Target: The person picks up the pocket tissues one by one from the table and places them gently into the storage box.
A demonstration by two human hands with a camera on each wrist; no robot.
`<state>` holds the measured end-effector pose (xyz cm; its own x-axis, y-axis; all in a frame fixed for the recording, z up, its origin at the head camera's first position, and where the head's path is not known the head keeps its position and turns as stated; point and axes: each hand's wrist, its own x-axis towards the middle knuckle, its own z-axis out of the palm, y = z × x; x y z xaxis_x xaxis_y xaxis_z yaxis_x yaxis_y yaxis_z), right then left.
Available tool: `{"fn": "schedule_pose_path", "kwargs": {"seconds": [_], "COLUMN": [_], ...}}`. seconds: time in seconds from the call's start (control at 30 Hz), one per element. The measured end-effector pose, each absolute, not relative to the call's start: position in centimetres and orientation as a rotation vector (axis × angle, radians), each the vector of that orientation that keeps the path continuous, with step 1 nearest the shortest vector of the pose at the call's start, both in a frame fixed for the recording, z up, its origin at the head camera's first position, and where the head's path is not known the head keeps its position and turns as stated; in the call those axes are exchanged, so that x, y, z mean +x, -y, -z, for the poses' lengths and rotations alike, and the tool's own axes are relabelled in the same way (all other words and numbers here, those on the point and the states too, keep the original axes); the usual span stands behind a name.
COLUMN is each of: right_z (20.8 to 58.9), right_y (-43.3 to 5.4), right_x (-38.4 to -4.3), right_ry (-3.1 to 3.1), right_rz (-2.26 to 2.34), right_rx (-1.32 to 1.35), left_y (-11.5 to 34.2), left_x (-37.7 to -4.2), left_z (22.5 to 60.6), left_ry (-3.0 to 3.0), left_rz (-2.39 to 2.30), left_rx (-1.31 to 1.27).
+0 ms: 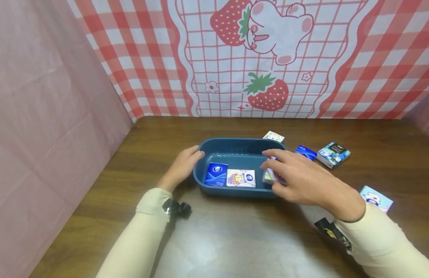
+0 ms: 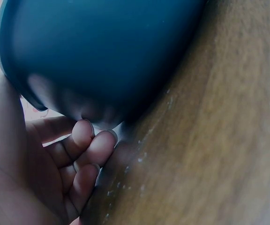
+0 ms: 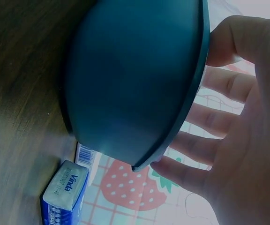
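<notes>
A dark teal oblong tub (image 1: 235,144) stands on the table. My left hand (image 1: 182,166) grips its left end, thumb at the rim and fingers curled against the outer wall, as the left wrist view shows. On the tub's floor, a blue tissue pack (image 1: 216,174) lies beside a white cartoon tissue pack (image 1: 241,178). Over the right end, my right hand (image 1: 301,178) holds another printed tissue pack (image 1: 269,177) inside the tub, partly covered by the fingers. In the right wrist view the tub wall (image 3: 135,84) hides that pack and the fingertips.
Behind the tub lies a white patterned pack (image 1: 274,136). To its right are a blue pack (image 1: 306,153) and a dark floral pack (image 1: 334,154). A light blue cartoon pack (image 1: 377,198) lies near my right forearm. A checked strawberry cloth (image 1: 148,58) hangs behind the wooden table (image 1: 114,170).
</notes>
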<state>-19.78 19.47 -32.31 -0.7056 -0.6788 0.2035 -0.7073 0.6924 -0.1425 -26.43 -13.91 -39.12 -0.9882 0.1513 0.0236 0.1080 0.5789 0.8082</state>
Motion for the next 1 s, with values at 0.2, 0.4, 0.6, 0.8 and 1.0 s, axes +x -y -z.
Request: {"fn": "schedule_pose_path", "kwargs": {"seconds": [0.2, 0.4, 0.6, 0.8, 1.0], "right_z": [32.37, 32.47, 32.53, 32.54, 32.53], "right_y": [-19.52, -19.43, -19.43, -19.45, -19.43], "right_x": [-19.74, -19.85, -19.78, -19.72, -19.71], "right_ry": [2.779, 2.766, 2.796, 2.816, 2.821], "right_rz": [-0.324, -0.329, -0.348, -0.367, -0.37], "right_rx": [1.13, 1.156, 1.141, 1.132, 1.127], "left_y": [13.82, 13.84, 13.88, 13.91, 13.92], "left_x": [-26.42, -26.38, -26.49, -26.43, -26.51], "left_z": [39.07, 39.08, 39.21, 39.17, 39.2], "left_ry": [-2.741, -2.741, -2.74, -2.739, -2.744], "left_rz": [-1.408, -1.402, -1.411, -1.41, -1.411], "left_rx": [0.231, 0.223, 0.231, 0.234, 0.233]}}
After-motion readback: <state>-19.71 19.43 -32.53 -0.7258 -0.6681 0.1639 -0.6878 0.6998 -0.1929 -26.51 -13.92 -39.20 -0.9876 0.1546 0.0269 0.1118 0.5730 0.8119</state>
